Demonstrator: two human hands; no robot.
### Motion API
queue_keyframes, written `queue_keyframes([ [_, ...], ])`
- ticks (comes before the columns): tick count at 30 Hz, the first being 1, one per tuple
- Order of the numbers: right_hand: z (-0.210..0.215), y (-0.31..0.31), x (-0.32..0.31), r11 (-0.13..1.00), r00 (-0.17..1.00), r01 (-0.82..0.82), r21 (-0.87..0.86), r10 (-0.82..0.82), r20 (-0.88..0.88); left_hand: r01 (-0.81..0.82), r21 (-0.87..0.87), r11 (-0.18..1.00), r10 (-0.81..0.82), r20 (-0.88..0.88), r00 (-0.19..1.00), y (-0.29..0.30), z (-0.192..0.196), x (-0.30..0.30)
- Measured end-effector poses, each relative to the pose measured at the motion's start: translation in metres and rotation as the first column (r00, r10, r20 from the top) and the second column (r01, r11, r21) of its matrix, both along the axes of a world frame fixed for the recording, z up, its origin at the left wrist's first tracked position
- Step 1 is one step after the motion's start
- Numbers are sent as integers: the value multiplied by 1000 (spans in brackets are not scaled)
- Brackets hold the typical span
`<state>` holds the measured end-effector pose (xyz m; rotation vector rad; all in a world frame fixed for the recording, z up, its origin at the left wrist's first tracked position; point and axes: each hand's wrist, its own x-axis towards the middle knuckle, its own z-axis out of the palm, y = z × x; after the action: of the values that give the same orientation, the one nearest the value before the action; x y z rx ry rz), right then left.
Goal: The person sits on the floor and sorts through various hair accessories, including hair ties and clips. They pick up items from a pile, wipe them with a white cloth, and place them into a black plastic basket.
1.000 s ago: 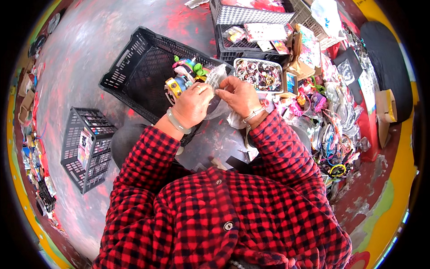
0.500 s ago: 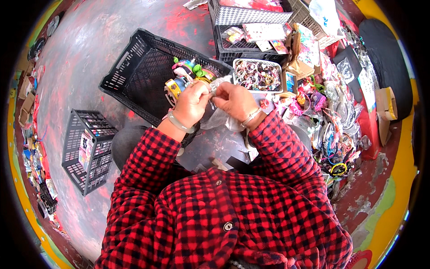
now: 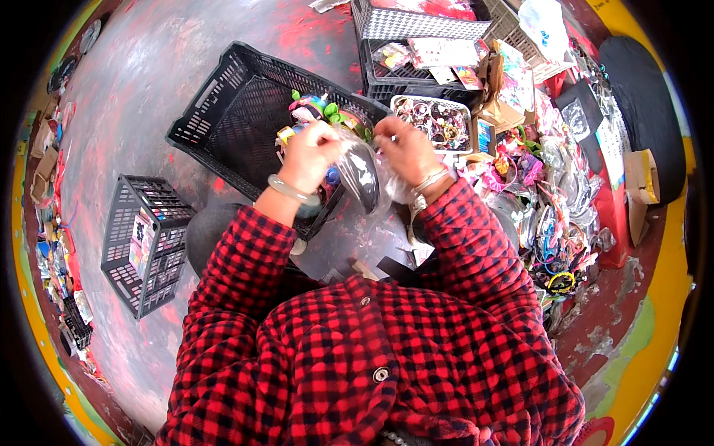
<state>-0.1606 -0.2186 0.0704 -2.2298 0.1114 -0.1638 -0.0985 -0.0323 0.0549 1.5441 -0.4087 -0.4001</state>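
Here the left hand (image 3: 305,165) pinches a clear bag (image 3: 362,177) (dark inside); whether the right hand (image 3: 410,154) grips it, I can't tell.

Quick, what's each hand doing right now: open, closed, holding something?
Left hand: closed, pinching the clear plastic bag.
Right hand: fingers curled beside the bag; whether they grip it cannot be told.

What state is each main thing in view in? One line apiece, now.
Clear plastic bag: held by the left fingers; sealed or open, cannot tell.
Right fingers: bent beside the bag; grip unclear.
Large black crate: open-topped, partly filled with colourful accessories.
White basket: open, full of small accessories.
Small black crate: on the floor, printed packaging showing.
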Motion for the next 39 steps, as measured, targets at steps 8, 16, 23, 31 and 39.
queue_keyframes([
  [8, 12, -29, 1, 828, 968, 130, 545, 13, -250, -488, -445, 751, 179, -574, 799, 27, -11, 39],
  [16, -2, -15, -1, 877, 991, 25, 480, 39, -124, -565, -427, 706, 130, -706, 696, 30, -14, 44],
  [23, 6, -17, -1, 668, 997, 61, 742, -12, -71, -579, -369, 727, 160, -729, 666, 27, -4, 46],
  [31, 10, -20, -5, 412, 990, 141, 900, -75, -121, -558, -297, 775, 136, -784, 606, 29, 12, 47],
  [39, 9, -25, 1, 433, 986, 134, 891, -149, -76, -334, -399, 854, -48, -700, 713, 37, 2, 46],
])
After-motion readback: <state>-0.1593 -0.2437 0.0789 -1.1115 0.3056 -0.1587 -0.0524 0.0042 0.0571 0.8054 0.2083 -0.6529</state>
